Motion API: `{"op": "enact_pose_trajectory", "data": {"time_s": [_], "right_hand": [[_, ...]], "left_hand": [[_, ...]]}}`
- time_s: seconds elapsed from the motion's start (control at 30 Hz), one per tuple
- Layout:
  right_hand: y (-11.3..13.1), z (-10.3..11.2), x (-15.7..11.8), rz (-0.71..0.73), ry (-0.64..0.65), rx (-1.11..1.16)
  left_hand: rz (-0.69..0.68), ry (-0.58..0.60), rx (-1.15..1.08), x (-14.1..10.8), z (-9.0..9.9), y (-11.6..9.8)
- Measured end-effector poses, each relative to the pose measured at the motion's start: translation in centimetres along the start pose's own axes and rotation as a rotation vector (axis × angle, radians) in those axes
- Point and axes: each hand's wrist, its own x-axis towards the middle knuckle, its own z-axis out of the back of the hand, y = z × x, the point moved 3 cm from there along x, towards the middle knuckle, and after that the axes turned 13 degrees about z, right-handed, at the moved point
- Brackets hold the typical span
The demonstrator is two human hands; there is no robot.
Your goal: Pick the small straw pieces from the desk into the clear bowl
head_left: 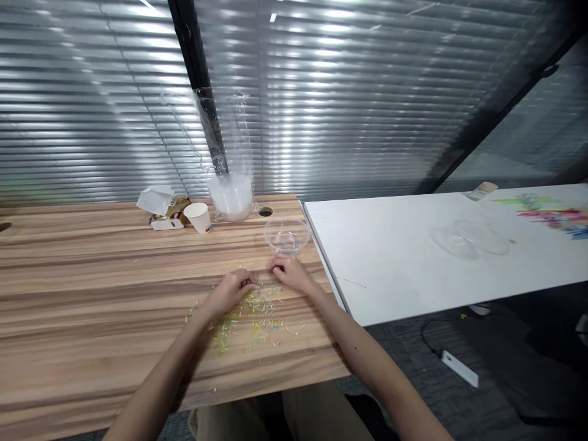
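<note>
Many tiny thin yellow, green and pale bits, like short cut pieces of straw, lie scattered over the wooden table. My left hand rests at the upper left of the scatter, fingers curled and thumb pressed towards them. To its right, my right hand is closed in a pinch at the scatter's upper edge, just in front of a clear plastic bowl. Some small bits seem to lie in the bowl's bottom. Whatever is between the fingers of either hand is too small to make out.
A paper cup, a tissue pack and a clear bag of white stuff stand along the back. On the white table to the right are clear plastic lids or bowls and coloured sticks. A power strip lies on the floor.
</note>
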Motion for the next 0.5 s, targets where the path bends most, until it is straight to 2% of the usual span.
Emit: {"op": "enact_pose_trajectory", "data": {"time_s": [0.13, 0.5], "right_hand": [[0.02, -0.01, -0.02, -0.001, -0.006, 0.002], [-0.09, -0.12, 0.06, 0.004, -0.017, -0.007]], "left_hand": [[0.036, 0.017, -0.076, 0.05, 0.31, 0.11], [-0.048, 0.017, -0.074, -0.15, -0.11, -0.46]]}}
